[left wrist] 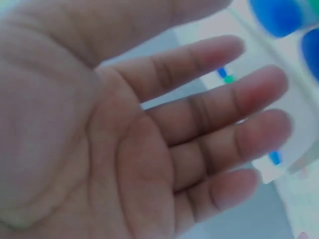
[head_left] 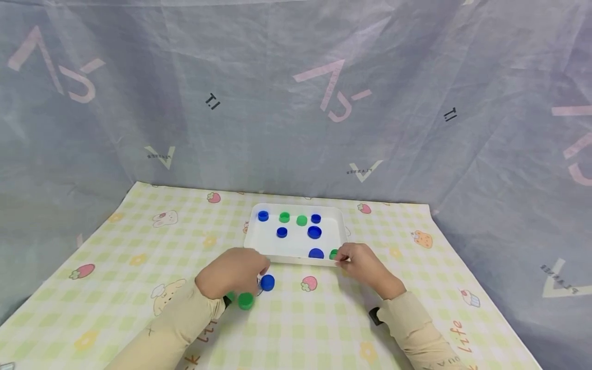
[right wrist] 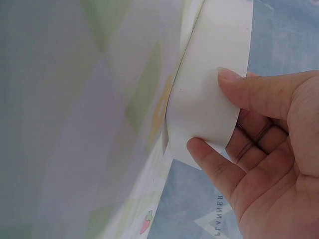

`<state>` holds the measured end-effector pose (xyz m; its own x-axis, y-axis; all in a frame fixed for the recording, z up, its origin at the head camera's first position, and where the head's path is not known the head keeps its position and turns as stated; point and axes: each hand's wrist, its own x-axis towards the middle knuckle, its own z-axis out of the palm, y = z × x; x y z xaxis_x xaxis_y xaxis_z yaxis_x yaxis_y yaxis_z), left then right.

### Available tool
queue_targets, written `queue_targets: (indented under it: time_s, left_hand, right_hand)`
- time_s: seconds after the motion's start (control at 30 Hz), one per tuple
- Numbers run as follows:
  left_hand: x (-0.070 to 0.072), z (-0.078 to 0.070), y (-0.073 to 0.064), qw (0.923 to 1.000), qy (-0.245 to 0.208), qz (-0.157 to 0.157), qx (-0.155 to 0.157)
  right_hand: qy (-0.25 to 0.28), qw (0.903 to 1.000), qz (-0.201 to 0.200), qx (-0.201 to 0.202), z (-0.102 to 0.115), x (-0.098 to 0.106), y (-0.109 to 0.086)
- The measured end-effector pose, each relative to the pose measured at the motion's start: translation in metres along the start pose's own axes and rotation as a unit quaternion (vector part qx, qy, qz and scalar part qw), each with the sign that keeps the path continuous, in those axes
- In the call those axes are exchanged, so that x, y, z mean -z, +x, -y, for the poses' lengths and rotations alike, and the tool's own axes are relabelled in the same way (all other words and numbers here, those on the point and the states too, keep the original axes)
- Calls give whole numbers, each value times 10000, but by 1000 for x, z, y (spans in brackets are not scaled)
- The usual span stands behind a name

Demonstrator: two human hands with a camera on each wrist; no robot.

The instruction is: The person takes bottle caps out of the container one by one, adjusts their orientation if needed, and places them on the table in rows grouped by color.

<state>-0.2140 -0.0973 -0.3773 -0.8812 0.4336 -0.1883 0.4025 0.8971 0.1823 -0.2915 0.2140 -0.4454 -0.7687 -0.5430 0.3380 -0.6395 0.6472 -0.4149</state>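
Note:
A shallow white tray (head_left: 294, 246) holds several blue and green bottle caps. My right hand (head_left: 365, 267) grips its near right corner, the thumb (right wrist: 237, 87) on the outer wall and some fingers behind the rim. Inside that corner sits a green cap (head_left: 334, 254), partly covered by the hand, beside a large blue cap (head_left: 316, 253). My left hand (head_left: 231, 272) hovers at the tray's near left corner. Its palm and slightly bent fingers (left wrist: 214, 112) hold nothing in the left wrist view. Closest to it on the cloth is a blue cap (head_left: 267, 282).
A green cap (head_left: 245, 301) lies on the checked tablecloth (head_left: 319, 324) below the left hand, with another green piece (head_left: 229, 296) half hidden by the wrist. Behind the table hangs a grey curtain (head_left: 259, 128). More caps stand in the tray's back, including a blue one (head_left: 263, 216).

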Motion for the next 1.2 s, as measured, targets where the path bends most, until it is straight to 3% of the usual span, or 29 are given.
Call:
queue_targets:
  time_s: [0.17, 0.37, 0.47, 0.6, 0.7, 0.87, 1.03, 1.2]
  left_hand:
    - [18, -5, 20, 9972, 250, -568, -418]
    - [27, -23, 54, 9839, 408, -1355, -1093]
    - [24, -33, 74, 9809, 272, -1428, -1296]
    - [17, -42, 104, 9816, 51, -1242, -1449]
    - [11, -45, 124, 9866, -101, -1013, -1274]
    - [-1, -50, 144, 9949, -237, -754, -633]
    - [-11, -55, 154, 9939, -675, -837, -265]
    - [-21, -54, 164, 9942, -765, -747, -98]
  right_hand:
    - [5, 10000, -36, -39, 1, 0, 0]
    - [14, 10000, -46, 20, 0, 2, 0]
    - [29, 9999, 2, 108, 0, 2, 0]
    - [53, 9999, -3, 120, -1, 3, -1]
    - [53, 9999, -10, 142, -2, 3, -2]
    - [77, 9998, -23, 180, -2, 0, -2]
    - [109, 9999, -2, 125, -2, -1, -2]
    - [107, 9999, 10, 61, 0, 1, -2]
